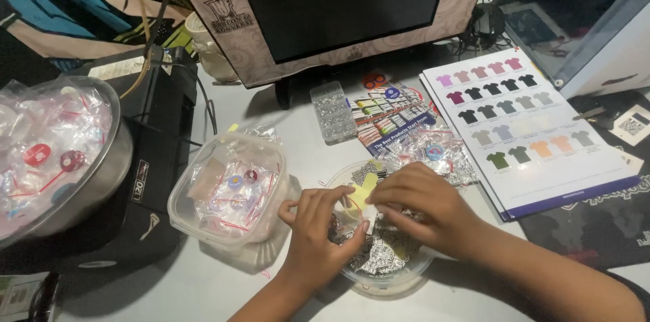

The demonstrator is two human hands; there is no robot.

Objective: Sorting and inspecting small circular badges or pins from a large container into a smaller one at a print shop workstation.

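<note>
Grey desk (203,281): hands (318,230) over round tub (393,274).

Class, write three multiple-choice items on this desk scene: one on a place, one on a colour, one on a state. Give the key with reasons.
1. Where are both hands?
A. over the round clear container
B. in the metal bowl
C. on the shirt chart

2. What colour is the slip between the fingers?
A. blue
B. yellow
C. red

3. The square plastic tub is:
A. lidded
B. overturned
C. open, holding small bags

Key: A, the left hand and right hand meet over the round clear container; B, the slip looks pale yellow; C, the square plastic tub has no lid and shows bagged items.
</note>
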